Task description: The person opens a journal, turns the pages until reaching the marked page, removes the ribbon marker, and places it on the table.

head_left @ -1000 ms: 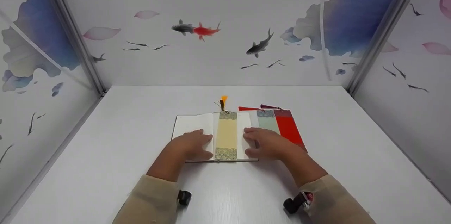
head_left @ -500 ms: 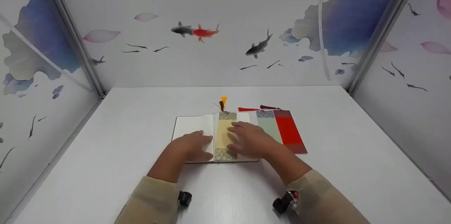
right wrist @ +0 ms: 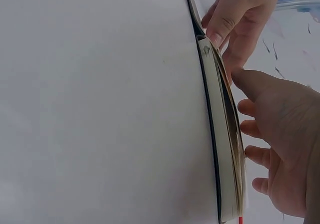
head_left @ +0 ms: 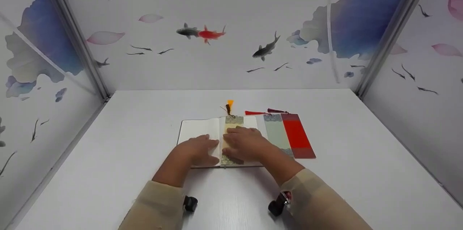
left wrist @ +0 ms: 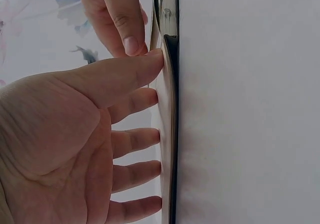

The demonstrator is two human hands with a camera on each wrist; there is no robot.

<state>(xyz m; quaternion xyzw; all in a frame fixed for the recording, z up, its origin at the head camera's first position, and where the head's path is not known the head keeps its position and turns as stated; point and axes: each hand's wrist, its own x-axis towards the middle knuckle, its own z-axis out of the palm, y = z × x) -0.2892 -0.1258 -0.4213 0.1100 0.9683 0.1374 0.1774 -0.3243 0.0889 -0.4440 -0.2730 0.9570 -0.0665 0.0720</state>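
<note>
An open notebook (head_left: 199, 128) with blank pages and a dark cover lies on the white table. On its right-hand page, beside the fold, lies a cream bookmark (head_left: 234, 119) with patterned ends and an orange and dark tassel (head_left: 229, 106). My left hand (head_left: 197, 150) rests its fingertips on the left page, and in the left wrist view its fingers (left wrist: 135, 136) reach out fairly straight. The right hand (head_left: 246, 143) lies over the cream bookmark, covering its middle. Its fingers (right wrist: 257, 154) look slightly bent at the page surface in the right wrist view.
Right of the notebook lie a pale green bookmark (head_left: 277, 132) and a red bookmark (head_left: 298, 134), edge to edge. A red tassel (head_left: 255, 113) and a purple tassel (head_left: 276, 110) extend from their tops. White panels (head_left: 231, 71) painted with fish and leaves enclose the table.
My right hand has slid left from the notebook's right edge onto the cream bookmark, uncovering more of the green and red bookmarks. The left hand has stayed in place.
</note>
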